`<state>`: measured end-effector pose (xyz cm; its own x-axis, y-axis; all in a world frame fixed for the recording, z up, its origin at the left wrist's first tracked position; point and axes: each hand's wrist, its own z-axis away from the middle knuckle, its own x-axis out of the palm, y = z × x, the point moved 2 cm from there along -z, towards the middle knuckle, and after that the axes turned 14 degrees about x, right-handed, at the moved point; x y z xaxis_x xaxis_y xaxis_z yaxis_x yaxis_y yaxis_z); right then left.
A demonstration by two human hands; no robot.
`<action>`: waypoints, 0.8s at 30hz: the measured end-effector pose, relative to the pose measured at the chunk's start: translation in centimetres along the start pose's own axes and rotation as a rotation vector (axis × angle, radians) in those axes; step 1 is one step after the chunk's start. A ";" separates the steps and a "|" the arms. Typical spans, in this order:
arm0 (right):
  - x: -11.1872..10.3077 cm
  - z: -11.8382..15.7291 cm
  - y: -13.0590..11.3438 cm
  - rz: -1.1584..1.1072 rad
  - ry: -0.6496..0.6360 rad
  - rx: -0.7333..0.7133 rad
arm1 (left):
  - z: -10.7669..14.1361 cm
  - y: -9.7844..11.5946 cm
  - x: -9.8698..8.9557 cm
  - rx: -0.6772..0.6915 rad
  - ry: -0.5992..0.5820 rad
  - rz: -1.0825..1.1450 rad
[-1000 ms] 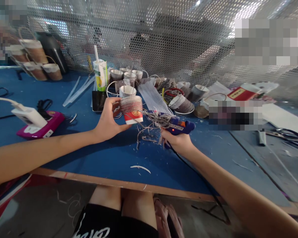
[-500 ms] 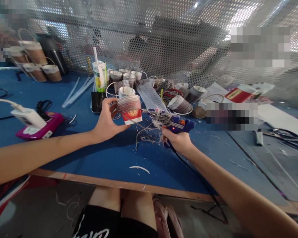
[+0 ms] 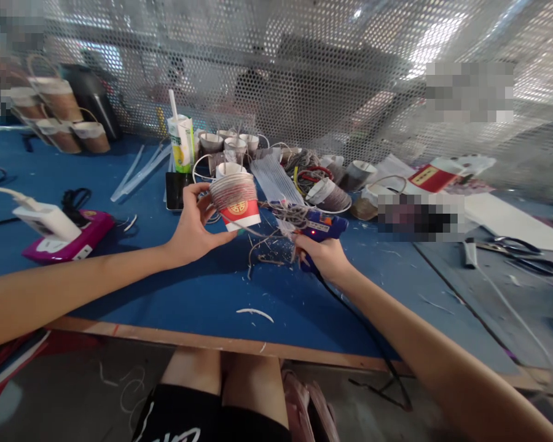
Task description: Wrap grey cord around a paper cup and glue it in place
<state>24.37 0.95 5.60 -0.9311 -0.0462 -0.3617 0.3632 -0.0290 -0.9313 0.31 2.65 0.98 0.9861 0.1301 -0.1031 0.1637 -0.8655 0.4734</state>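
Counting from my remote seat, I find one object per hand: the left hand [image 3: 194,224] grasps one red paper cup [image 3: 242,212], tilted above the blue table [image 3: 179,301] and wound with cord [image 3: 233,189] around its upper part; the right hand [image 3: 326,256] is wrapped round the grip of one blue glue gun [image 3: 327,226], its single red light [image 3: 313,232] lit. Whether the gun's tip touches the cup, I cannot tell. Behind the left hand I make out one phone [image 3: 177,190] and one drink carton [image 3: 182,147] with one straw [image 3: 172,104]. Farther left I count four brown containers [image 3: 63,103] beside one black flask [image 3: 94,98], and nearer, one purple power strip [image 3: 91,233].
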 end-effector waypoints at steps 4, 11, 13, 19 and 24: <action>-1.6 -0.3 -1.2 0.296 0.089 -0.002 | 0.0 -0.8 -0.2 -0.075 0.058 -0.108; -4.0 1.2 -2.6 1.233 0.504 0.218 | -0.3 -0.6 -0.6 -0.094 0.008 -0.274; -4.2 1.7 -2.1 1.275 0.518 0.246 | -0.5 -0.2 -0.6 -0.053 -0.024 -0.302; -3.4 2.7 -1.7 1.303 0.355 -0.222 | -0.7 0.7 -0.5 -0.003 -0.111 -0.362; -0.2 4.2 -3.0 0.769 -0.052 -0.669 | -0.8 1.0 -0.5 0.001 -0.165 -0.375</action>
<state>23.62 -3.15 8.65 -0.4452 0.1389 -0.8846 0.7547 0.5898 -0.2872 -0.03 2.06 2.20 0.8405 0.3570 -0.4075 0.5106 -0.7733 0.3758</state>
